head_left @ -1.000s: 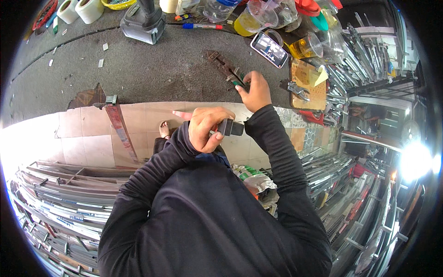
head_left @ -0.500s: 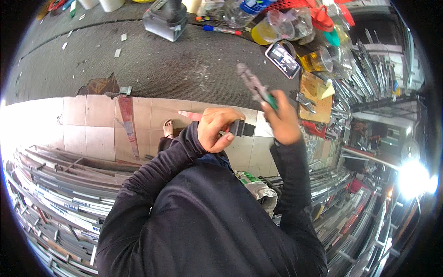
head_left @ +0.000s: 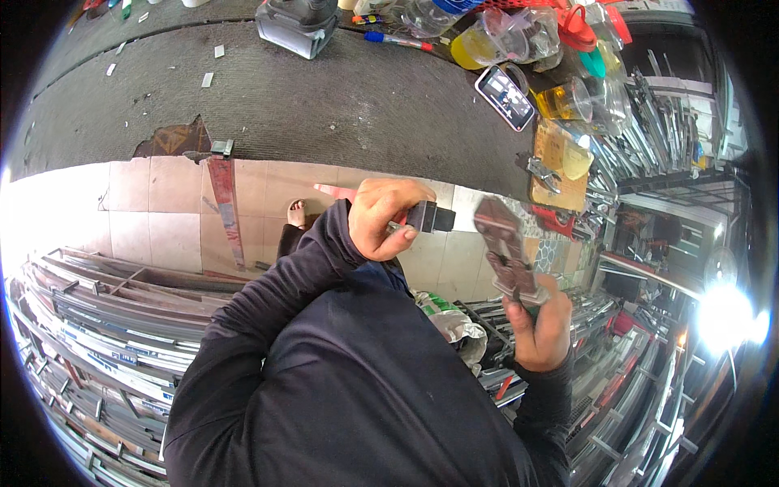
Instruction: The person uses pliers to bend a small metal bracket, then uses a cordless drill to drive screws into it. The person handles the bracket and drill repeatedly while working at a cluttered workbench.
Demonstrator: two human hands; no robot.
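Note:
My left hand (head_left: 386,217) is closed around a black square-ended piece (head_left: 430,217), which sticks out to the right past the thumb and fingers. A pale red strip (head_left: 334,191) shows on the other side of this hand; I cannot tell whether it belongs to the held piece. Off to the right, my right hand (head_left: 545,329) grips a pair of pliers (head_left: 507,252), with the worn metal head pointing up. Motion blurs the pliers, and most of their handle is hidden in the hand. The pliers and the black piece are apart.
Ahead lies a dark-topped workbench (head_left: 324,122) with a phone (head_left: 505,97), a marker (head_left: 398,40), a grey power tool (head_left: 298,24) and cups of yellow liquid. More hand tools (head_left: 544,174) lie on a board at right. Racks of metal lengths (head_left: 122,325) stand either side.
My right hand has moved down and to the right with the pliers, away from the black piece. My left hand has barely moved. The bench has shifted slightly up in view.

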